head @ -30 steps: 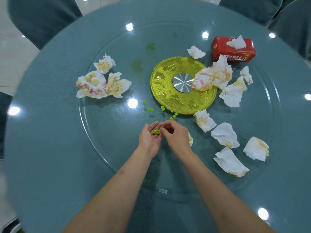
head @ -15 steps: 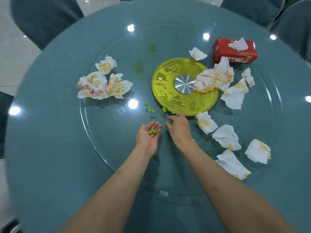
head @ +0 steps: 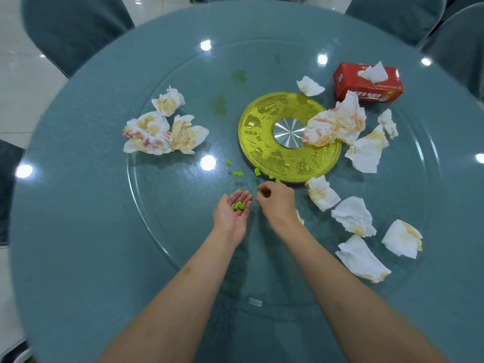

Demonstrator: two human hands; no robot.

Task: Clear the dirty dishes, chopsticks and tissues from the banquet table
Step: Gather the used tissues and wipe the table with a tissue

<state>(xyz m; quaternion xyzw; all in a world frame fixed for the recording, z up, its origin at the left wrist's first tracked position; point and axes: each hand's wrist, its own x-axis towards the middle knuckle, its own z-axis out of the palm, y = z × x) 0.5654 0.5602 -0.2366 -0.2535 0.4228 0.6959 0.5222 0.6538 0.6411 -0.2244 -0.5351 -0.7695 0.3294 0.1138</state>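
- The left hand (head: 234, 209) lies palm up just above the glass turntable (head: 167, 231), fingers relaxed and spread. A few green bits (head: 239, 206) rest in the palm — it serves as a small cup.
- The right hand (head: 276, 203) is beside it, knuckles up, fingers curled down toward the glass. Its grip seems to be pinching something small at the fingertips, but the piece is too small to tell for sure.
- More loose green pieces (head: 237, 173) lie on the glass between the hands and the gold centre disc (head: 289, 158), some touching its near rim.
- The task's own things are still on the counter (head: 78, 258): a stained tissue pile (head: 162, 133) on the left of the turntable, a big red-stained tissue (head: 336, 124) partly on the disc, and crumpled tissues (head: 353, 218) scattered on the right side.
- A red tissue box (head: 366, 85) stands at the far right. No dishes or chopsticks are in view.
- The step in hand, as I judge it, is collecting food crumbs into the left palm, one by one.
- The next move probably calls for a fine pinch on the pieces near the disc — they are tiny and the glass is slippery, so they may slide away. The left palm must stay level, or the gathered bits roll off.
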